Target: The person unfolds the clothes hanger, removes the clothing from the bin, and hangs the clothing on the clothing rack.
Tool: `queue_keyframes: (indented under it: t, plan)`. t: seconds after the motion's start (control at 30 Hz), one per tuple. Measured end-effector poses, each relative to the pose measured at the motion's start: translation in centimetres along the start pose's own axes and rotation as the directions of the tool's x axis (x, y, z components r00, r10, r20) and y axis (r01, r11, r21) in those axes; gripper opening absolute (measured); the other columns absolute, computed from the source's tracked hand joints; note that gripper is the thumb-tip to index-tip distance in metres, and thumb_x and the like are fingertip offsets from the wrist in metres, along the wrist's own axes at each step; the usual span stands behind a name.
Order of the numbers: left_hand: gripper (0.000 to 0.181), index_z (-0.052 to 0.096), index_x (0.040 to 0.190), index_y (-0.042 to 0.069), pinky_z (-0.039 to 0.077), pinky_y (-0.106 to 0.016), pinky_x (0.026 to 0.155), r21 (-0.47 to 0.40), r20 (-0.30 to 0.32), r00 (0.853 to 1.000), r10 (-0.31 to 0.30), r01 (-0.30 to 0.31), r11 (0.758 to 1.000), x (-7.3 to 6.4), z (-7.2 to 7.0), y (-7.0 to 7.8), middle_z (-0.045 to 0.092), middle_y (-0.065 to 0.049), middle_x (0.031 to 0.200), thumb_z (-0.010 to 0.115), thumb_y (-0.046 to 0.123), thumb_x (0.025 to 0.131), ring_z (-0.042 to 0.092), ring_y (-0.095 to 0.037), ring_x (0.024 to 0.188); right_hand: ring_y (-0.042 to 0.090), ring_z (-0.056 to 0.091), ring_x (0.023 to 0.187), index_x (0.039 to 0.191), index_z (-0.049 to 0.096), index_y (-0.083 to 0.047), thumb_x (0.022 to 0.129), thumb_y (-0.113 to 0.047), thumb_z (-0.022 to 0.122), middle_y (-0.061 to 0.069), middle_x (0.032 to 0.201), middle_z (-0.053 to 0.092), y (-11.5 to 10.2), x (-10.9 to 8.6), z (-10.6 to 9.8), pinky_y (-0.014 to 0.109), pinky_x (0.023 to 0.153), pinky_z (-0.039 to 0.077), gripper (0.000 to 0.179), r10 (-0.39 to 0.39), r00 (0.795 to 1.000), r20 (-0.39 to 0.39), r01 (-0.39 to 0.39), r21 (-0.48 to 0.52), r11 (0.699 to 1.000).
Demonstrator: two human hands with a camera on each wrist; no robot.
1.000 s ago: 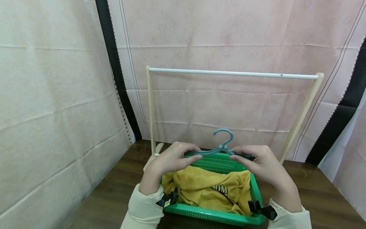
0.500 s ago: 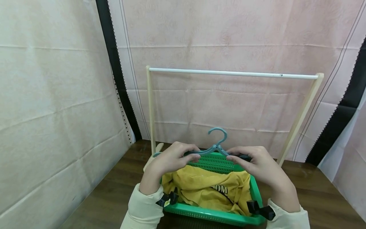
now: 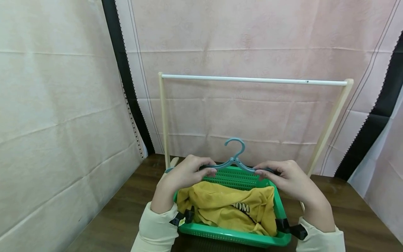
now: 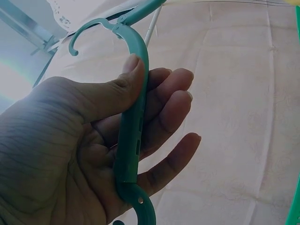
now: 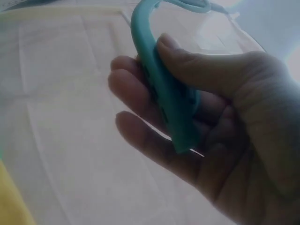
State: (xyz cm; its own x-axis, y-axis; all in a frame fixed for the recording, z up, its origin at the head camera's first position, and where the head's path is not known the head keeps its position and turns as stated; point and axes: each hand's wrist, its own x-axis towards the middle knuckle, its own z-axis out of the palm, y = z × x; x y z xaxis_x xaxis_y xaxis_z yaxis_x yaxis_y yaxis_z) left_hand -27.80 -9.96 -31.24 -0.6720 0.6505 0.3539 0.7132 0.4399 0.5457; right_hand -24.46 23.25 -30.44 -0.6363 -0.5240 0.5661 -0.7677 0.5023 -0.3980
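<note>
Head view: right hand (image 3: 284, 177) slid outward along the hanger (image 3: 233, 160), pinching it, left hand (image 3: 186, 175) gripping too, above the basket (image 3: 233, 236), far side; work seemed all hanger, cloth (image 3: 217, 199) untouched inside.

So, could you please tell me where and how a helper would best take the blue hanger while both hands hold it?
The hook of the blue hanger, pinched from above, looks best: it stands up free, while the left hand and right hand grip the two arms.
</note>
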Motion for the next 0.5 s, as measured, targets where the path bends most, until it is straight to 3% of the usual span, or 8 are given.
queue_keyframes:
  t: [0.17, 0.37, 0.5]
  plan:
    - [0.015, 0.073, 0.108, 0.016, 0.055, -0.026, 0.069, 0.005, -0.010, 1.000, 0.009, -0.009, 1.000, -0.10, 0.00, -0.28, 0.074, 0.010, 0.096, 0.060, 0.014, 0.103, 0.067, 0.000, 0.081, 0.001, 0.066, 0.068, 0.106, 0.076, -0.021, 0.096, -0.004, 0.067, -0.018, 0.081, 0.071, -0.16, -0.02, 0.02, 0.020, 0.049, 0.043, 0.021, -0.009, 1.000, -0.012, 0.009, 0.010, 1.000]
    - [0.015, 0.074, 0.108, 0.016, 0.056, -0.027, 0.070, 0.004, -0.029, 0.999, 0.036, -0.036, 0.999, -0.10, -0.16, -0.40, 0.074, 0.011, 0.094, 0.060, 0.013, 0.103, 0.070, -0.006, 0.082, -0.002, 0.033, 0.046, 0.103, 0.074, -0.024, 0.095, -0.001, 0.068, -0.020, 0.080, 0.070, -0.20, -0.11, -0.40, 0.018, 0.042, 0.033, 0.025, -0.048, 0.997, -0.053, 0.047, -0.005, 0.999]
    - [0.015, 0.074, 0.107, 0.016, 0.056, -0.027, 0.070, 0.013, -0.028, 0.999, 0.040, -0.040, 0.999, -0.17, -0.23, -0.36, 0.074, 0.010, 0.093, 0.060, 0.013, 0.103, 0.067, -0.001, 0.080, -0.002, 0.033, 0.047, 0.101, 0.074, -0.024, 0.093, 0.003, 0.069, -0.019, 0.079, 0.070, 0.10, -0.13, -0.41, 0.018, 0.042, 0.032, 0.029, -0.071, 0.994, -0.079, 0.070, -0.006, 0.998]
